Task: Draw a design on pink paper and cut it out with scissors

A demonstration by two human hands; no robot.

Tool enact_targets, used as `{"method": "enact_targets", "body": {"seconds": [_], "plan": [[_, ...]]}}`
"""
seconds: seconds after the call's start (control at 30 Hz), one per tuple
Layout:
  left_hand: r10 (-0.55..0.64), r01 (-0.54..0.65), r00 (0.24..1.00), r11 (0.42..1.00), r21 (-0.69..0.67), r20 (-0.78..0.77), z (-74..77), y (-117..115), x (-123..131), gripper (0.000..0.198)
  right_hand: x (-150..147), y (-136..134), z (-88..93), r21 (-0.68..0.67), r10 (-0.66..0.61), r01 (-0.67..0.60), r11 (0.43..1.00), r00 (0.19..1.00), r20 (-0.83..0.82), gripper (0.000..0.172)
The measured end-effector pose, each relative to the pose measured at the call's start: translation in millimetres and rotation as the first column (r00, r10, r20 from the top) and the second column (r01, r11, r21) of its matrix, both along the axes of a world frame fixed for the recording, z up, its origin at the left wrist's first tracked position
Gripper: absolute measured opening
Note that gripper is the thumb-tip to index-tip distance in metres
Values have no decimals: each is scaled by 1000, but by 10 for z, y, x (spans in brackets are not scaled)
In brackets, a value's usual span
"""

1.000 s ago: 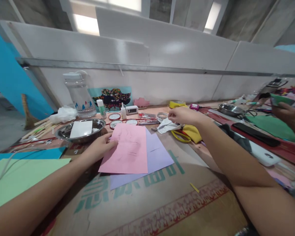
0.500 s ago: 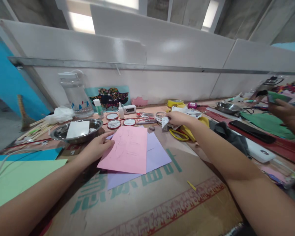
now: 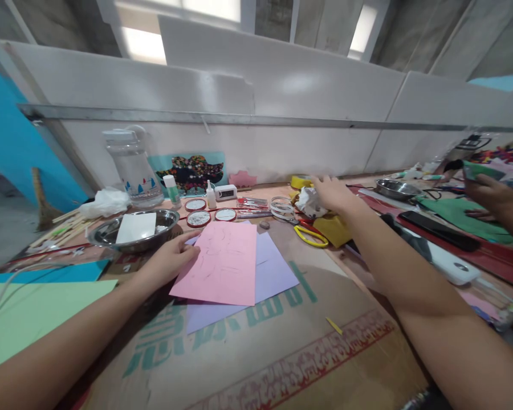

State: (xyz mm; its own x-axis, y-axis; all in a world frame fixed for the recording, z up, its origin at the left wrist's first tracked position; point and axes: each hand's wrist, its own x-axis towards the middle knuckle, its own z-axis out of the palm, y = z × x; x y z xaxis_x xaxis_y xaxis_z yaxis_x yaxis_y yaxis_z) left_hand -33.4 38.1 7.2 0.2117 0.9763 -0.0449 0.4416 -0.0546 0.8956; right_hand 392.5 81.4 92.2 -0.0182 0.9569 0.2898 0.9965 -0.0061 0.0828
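My left hand (image 3: 167, 261) rests with fingers flat on the left edge of a pink paper sheet (image 3: 220, 263), which lies over a lilac sheet (image 3: 273, 272) on brown cardboard (image 3: 282, 347). My right hand (image 3: 334, 193) is stretched far forward with fingers spread, just right of a crumpled white paper (image 3: 308, 201) and above a yellow cloth (image 3: 334, 229). Yellow-handled scissors (image 3: 308, 234) lie on the cardboard just in front of that hand.
A steel bowl (image 3: 133, 229) with a white card, a clear jug (image 3: 133, 167), glue bottles, round lids (image 3: 199, 218) and tape rings (image 3: 281, 204) line the back. Green paper (image 3: 29, 313) lies left. Another person's hand (image 3: 491, 192) holds green material at right, near a black bar (image 3: 441, 229).
My right hand let go of the crumpled white paper and moved right and farther back, its fingers now spread. My left hand stayed on the pink sheet.
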Motion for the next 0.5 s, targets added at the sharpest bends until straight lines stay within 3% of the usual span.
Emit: {"method": "enact_targets", "body": {"seconds": [0.1, 0.2, 0.37, 0.5], "plan": [[-5, 6, 999, 1000, 13, -39, 32, -27, 10, 85, -309, 10, 31, 39, 186, -185, 982, 982, -23, 63], [-1, 3, 997, 1000, 28, -75, 66, -51, 21, 84, -619, 38, -132, -23, 384, -389, 921, 916, -120, 56], [-8, 14, 996, 997, 74, -93, 60, -37, 14, 86, -628, 97, -463, -148, 222, -229, 962, 973, -63, 63], [-30, 35, 996, 998, 57, -87, 14, 3, -6, 89, -438, 148, -464, -223, 136, -134, 965, 991, -8, 52]]}}
